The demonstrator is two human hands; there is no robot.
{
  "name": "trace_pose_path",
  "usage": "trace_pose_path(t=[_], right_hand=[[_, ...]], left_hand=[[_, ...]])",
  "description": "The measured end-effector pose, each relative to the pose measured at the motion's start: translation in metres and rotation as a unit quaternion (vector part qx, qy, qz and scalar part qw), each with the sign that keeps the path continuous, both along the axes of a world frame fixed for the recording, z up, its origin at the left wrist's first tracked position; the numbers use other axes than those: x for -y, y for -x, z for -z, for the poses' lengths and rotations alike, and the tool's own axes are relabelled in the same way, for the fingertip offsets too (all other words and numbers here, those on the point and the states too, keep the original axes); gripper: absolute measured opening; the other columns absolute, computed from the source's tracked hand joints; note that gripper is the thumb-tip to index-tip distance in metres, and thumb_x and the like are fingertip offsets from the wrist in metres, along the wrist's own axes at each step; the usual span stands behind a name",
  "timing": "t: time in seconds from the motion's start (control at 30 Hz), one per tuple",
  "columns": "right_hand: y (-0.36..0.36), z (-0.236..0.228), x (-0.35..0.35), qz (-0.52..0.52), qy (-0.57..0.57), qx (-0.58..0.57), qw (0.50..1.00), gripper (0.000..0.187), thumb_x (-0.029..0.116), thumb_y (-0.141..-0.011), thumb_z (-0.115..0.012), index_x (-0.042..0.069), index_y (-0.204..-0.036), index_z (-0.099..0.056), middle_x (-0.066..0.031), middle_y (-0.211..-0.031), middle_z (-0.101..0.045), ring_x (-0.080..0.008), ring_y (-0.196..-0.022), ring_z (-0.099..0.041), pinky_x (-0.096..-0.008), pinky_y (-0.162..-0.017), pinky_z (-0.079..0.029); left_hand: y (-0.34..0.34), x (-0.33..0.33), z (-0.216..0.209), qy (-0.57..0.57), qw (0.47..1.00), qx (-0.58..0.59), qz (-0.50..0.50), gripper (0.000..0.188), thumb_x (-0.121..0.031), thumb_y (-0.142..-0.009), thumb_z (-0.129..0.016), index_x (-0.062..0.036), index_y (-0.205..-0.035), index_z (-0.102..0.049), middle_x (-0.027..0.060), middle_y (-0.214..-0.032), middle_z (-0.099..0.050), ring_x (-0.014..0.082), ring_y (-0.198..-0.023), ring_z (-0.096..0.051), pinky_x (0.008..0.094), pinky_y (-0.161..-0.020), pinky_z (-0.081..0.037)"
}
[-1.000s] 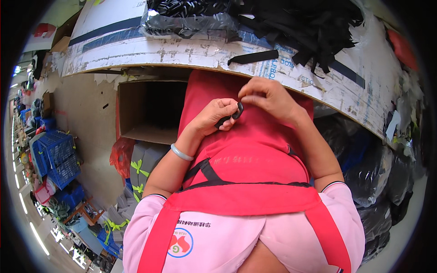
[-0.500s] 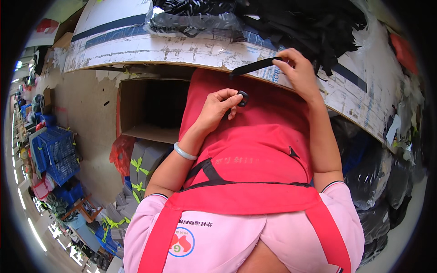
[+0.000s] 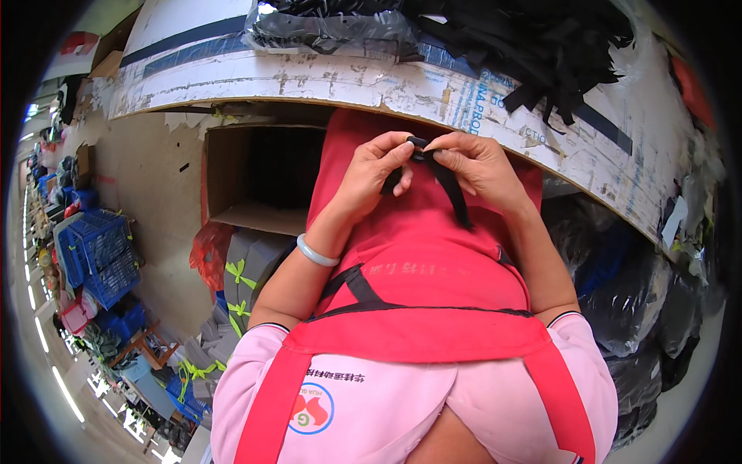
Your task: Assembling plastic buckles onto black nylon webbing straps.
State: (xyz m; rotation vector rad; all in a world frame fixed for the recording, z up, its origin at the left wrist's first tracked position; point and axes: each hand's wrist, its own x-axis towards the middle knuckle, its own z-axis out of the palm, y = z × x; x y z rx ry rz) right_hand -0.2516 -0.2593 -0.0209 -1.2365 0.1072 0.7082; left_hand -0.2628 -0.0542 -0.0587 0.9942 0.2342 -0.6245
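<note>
My left hand [image 3: 372, 172] pinches a small black ring [image 3: 418, 145] between thumb and fingertips, just off the table's near edge. Against that ring, my right hand [image 3: 483, 170] holds a short black strap [image 3: 451, 192] by one end. The strap's other end hangs down in front of my red apron [image 3: 417, 240]. Whether the strap passes through the ring is hidden by my fingertips. Another dark piece shows under my left fingers, too covered to make out. Beyond my hands, a heap of black straps [image 3: 533, 39] lies on the worn white cardboard tabletop [image 3: 309, 83].
A clear plastic bag of black pieces [image 3: 332, 31] sits at the table's far middle. Below the table, left, is an open cardboard box [image 3: 259, 218] near a red plastic bag [image 3: 209, 255] and grey bundles [image 3: 259, 259]. Dark plastic bags [image 3: 626, 309] crowd the right; a blue crate [image 3: 108, 267] stands left.
My right hand has come down and left from the table edge, bringing the strap to the ring. My left hand has risen slightly with the ring.
</note>
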Motion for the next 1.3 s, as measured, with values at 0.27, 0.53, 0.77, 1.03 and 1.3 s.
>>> trace_pose_path(t=[0.27, 0.53, 0.77, 1.03, 1.3], right_hand=[[-0.002, -0.005, -0.01, -0.013, 0.034, -0.006, 0.999, 0.018, 0.022, -0.093, -0.062, 0.004, -0.097, -0.065, 0.0041, -0.062, -0.055, -0.0005, -0.044, -0.04, -0.0155, -0.04, -0.03], [0.007, -0.003, -0.017, -0.02, -0.018, -0.095, 0.995, 0.021, 0.026, -0.093, -0.062, 0.004, -0.09, -0.063, 0.0044, -0.059, -0.052, 0.0003, -0.041, -0.037, -0.0167, -0.036, -0.025], [0.009, 0.006, -0.017, -0.001, -0.108, -0.159, 0.981, 0.021, 0.024, -0.094, -0.06, 0.005, -0.087, -0.058, 0.0036, -0.061, -0.051, 0.0003, -0.04, -0.035, -0.0164, -0.036, -0.024], [0.012, 0.019, -0.02, 0.032, -0.24, -0.199, 0.95, 0.024, 0.028, -0.095, -0.06, 0.005, -0.089, -0.056, 0.0026, -0.069, -0.054, 0.0019, -0.043, -0.036, -0.0145, -0.037, -0.026], [0.011, 0.021, -0.026, 0.092, -0.05, -0.015, 0.994, 0.035, 0.024, -0.09, -0.067, 0.0, -0.112, -0.055, -0.0006, -0.077, -0.061, -0.0037, -0.053, -0.05, -0.0192, -0.049, -0.045]], left_hand=[[0.007, -0.005, 0.015, 0.327, 0.933, -0.141, 0.052, 0.026, -0.021, -0.097, -0.054, -0.0065, -0.119, -0.051, 0.0004, -0.078, -0.048, 0.0061, -0.055, -0.041, 0.0176, -0.044, -0.034], [0.006, -0.002, 0.016, 0.356, 0.918, -0.172, 0.038, 0.013, -0.018, -0.097, -0.055, -0.0084, -0.094, -0.047, 0.0002, -0.076, -0.046, 0.0036, -0.053, -0.041, 0.0158, -0.044, -0.034], [0.004, -0.005, 0.023, 0.307, 0.941, -0.13, 0.052, 0.013, -0.019, -0.095, -0.058, -0.0072, -0.1, -0.053, 0.0001, -0.074, -0.048, 0.0035, -0.053, -0.04, 0.0161, -0.044, -0.033], [-0.006, -0.008, 0.024, 0.228, 0.965, -0.115, 0.061, 0.015, -0.018, -0.094, -0.059, -0.0064, -0.104, -0.058, 0.0004, -0.071, -0.05, 0.005, -0.052, -0.041, 0.0176, -0.043, -0.034], [-0.002, -0.003, 0.023, 0.142, 0.985, -0.095, 0.041, 0.015, -0.016, -0.093, -0.061, -0.0051, -0.103, -0.059, 0.0014, -0.073, -0.054, 0.0064, -0.054, -0.046, 0.0187, -0.044, -0.036]])
